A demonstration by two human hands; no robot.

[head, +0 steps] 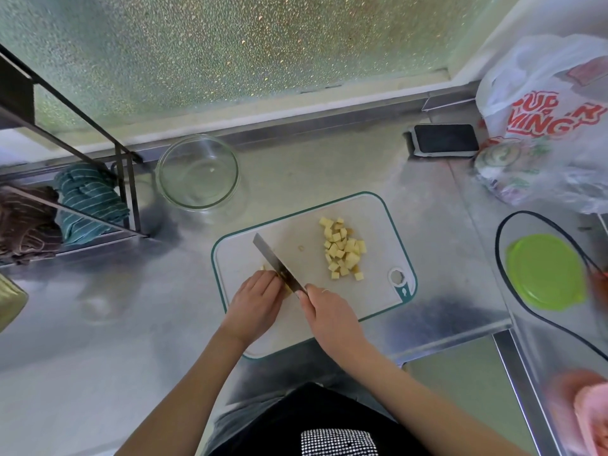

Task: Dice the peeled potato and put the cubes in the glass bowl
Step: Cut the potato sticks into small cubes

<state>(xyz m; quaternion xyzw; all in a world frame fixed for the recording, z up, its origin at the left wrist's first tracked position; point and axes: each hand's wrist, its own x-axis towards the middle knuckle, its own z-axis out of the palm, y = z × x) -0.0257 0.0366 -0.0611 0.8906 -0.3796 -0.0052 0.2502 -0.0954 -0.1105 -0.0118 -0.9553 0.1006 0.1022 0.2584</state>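
Observation:
A white cutting board (371, 218) with a teal rim lies on the steel counter. A pile of several yellow potato cubes (343, 248) sits on its right part. My left hand (255, 299) presses down on the remaining potato piece (286, 287), which is mostly hidden under the fingers. My right hand (325, 312) grips the handle of a knife (278, 263), whose blade rests against the left hand's fingertips over that piece. The glass bowl (197, 172) stands at the back left of the board, holding only one small scrap.
A wire rack with folded cloths (88, 199) stands at the left. A dark phone (444, 139) and a printed plastic bag (543, 120) lie at the back right. A green lid (544, 271) rests in the sink area on the right.

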